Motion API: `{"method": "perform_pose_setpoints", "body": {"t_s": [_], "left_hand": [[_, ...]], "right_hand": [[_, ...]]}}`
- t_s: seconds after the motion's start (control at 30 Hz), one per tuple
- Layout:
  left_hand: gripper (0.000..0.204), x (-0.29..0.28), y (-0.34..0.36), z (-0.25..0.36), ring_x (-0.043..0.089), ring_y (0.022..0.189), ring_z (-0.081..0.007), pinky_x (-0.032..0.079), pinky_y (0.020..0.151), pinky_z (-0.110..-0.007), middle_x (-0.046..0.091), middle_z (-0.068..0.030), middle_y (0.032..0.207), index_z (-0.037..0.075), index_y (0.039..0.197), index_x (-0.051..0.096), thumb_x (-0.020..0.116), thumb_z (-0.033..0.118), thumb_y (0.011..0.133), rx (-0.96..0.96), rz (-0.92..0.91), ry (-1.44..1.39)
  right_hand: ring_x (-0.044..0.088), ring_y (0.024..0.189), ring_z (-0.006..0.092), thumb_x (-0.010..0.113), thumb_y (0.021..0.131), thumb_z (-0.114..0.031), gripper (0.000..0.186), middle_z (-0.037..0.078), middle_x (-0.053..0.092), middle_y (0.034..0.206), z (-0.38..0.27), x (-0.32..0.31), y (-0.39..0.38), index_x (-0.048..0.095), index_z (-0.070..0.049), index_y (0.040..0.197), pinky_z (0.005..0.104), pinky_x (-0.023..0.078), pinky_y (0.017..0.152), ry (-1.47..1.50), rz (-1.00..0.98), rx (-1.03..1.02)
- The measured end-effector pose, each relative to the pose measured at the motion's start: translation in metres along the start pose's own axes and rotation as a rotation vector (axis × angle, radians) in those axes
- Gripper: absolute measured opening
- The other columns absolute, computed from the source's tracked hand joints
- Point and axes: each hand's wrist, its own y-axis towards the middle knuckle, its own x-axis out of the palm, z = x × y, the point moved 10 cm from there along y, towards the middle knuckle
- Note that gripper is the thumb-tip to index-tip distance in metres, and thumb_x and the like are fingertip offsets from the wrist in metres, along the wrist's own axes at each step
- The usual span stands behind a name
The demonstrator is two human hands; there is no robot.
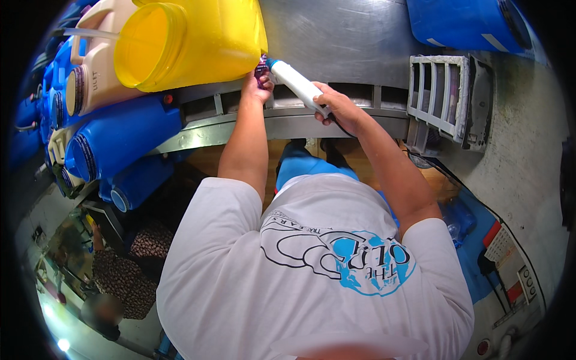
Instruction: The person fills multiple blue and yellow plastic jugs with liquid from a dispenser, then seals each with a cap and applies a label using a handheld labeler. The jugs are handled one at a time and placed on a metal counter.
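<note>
My right hand (337, 107) is wrapped round the rear end of a white cylindrical tool (295, 83) with a blue front end; a dark cord trails from behind the grip. The tool slants up and left, its blue end close to a small purple patterned thing (261, 67). That purple thing is in the closed fingers of my left hand (258, 89); its kind is too small to make out. Just above and left of this hand lies a large yellow plastic drum (225, 42) on its side, its wide round mouth facing left.
A metal worktop (336, 36) spans the far side. Blue jugs (123, 137) and a beige jug (99, 78) crowd the left. Another blue drum (465, 24) lies far right, above a white slatted frame (440, 93). Another person (129, 270) is at lower left.
</note>
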Motion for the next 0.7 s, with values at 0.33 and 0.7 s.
{"method": "perform_pose_setpoints", "body": {"t_s": [0.33, 0.7], "left_hand": [[0.038, 0.010, -0.010, 0.000, 0.045, 0.049, -0.0065, 0.031, 0.042, -0.021, 0.057, 0.0013, 0.072, 0.015, 0.099, 0.057, 0.073, 0.045, 0.082, 0.054, 0.011, 0.018], [0.038, 0.006, -0.006, -0.001, 0.045, 0.048, -0.0064, 0.032, 0.042, -0.022, 0.053, 0.0035, 0.067, 0.015, 0.094, 0.056, 0.070, 0.049, 0.083, 0.043, 0.034, 0.035]], "right_hand": [[0.048, 0.061, 0.0075, 0.072, 0.075, -0.026, 0.073, 0.000, 0.051, 0.083, 0.002, -0.011, 0.009, 0.037, -0.012, 0.138, 0.0229, 0.036, 0.052, -0.156, 0.072, -0.022], [0.051, 0.059, 0.0086, 0.072, 0.073, -0.024, 0.070, 0.002, 0.057, 0.082, -0.003, -0.017, 0.011, 0.041, -0.009, 0.133, 0.0243, 0.038, 0.051, -0.154, 0.095, -0.059]]}}
